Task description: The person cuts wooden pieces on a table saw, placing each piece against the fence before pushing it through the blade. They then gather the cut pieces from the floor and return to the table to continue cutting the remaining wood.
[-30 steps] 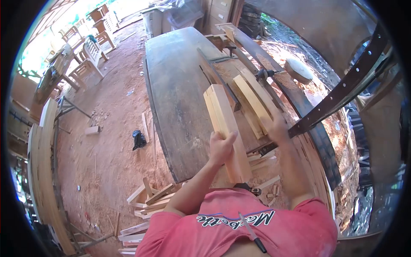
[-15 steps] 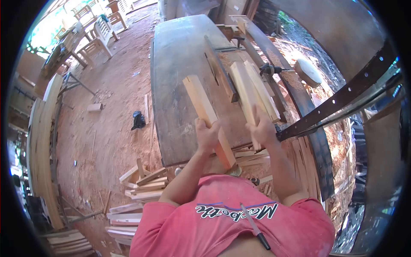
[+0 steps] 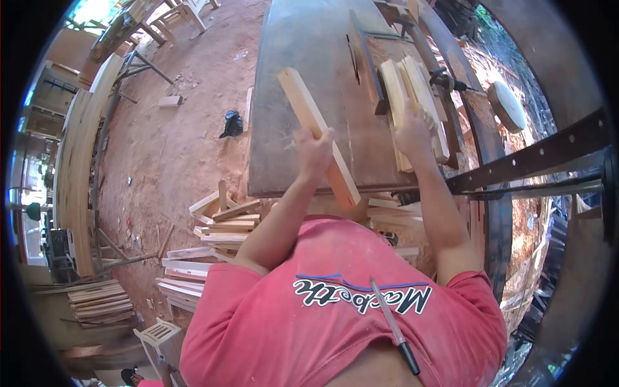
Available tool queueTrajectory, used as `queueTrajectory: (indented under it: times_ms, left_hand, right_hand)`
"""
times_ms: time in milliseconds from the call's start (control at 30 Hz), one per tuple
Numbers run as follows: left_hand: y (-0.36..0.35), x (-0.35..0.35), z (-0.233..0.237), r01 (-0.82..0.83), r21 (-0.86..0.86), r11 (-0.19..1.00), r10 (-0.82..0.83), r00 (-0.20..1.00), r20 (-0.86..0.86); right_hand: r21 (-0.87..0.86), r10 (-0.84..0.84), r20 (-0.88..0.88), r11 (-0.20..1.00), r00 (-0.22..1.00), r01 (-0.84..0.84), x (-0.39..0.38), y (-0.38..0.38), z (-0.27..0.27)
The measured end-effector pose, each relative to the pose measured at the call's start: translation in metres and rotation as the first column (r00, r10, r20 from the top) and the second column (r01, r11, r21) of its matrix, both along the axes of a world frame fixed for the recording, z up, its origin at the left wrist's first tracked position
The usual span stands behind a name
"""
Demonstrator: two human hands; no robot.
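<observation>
My left hand (image 3: 314,153) is closed around a squared length of pale wood (image 3: 302,101). This piece slants over the near part of the dark workbench (image 3: 280,158), its lower end close to my shirt. On the right, my right hand (image 3: 416,132) has its fingers curled over a second wooden piece (image 3: 394,84), slightly blurred. Another wooden piece (image 3: 419,84) lies right beside that one, partly under the fingers. Just left of this pair, a dark upright board (image 3: 366,61) stands on the bench along a narrow slot.
A power drill (image 3: 445,80) lies right of the pieces, near a round pale-topped object (image 3: 506,106). A perforated metal bar (image 3: 535,151) juts in from the right. Stacked wood strips (image 3: 222,222) lie by the bench's near left corner; long planks (image 3: 84,168) rest farther left.
The view has tilted downward, so the bench sits higher. My right hand has moved forward along its piece and over toward the neighbouring one. My left hand keeps its hold.
</observation>
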State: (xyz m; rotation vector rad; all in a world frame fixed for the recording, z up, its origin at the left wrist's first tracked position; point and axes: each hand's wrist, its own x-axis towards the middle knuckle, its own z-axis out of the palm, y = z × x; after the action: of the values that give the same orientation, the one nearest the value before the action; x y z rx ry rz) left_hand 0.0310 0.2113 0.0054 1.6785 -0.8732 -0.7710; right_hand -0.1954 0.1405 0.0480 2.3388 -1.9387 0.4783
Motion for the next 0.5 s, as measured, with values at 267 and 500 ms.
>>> queueTrajectory:
  times_ms: [267, 500]
  left_hand:
    - [-0.028, -0.006, -0.005, 0.112, 0.139, 0.984, -0.127, 0.986, 0.109]
    - [-0.059, -0.028, -0.027, 0.550, 0.113, 0.828, -0.561, 0.816, 0.141]
  right_hand:
    - [0.244, 0.216, 0.544, 0.884, 0.811, -0.400, 0.081, 0.134, 0.000]
    - [0.353, -0.190, 0.299, 0.932, 0.935, 0.077, 0.066, 0.137, -0.015]
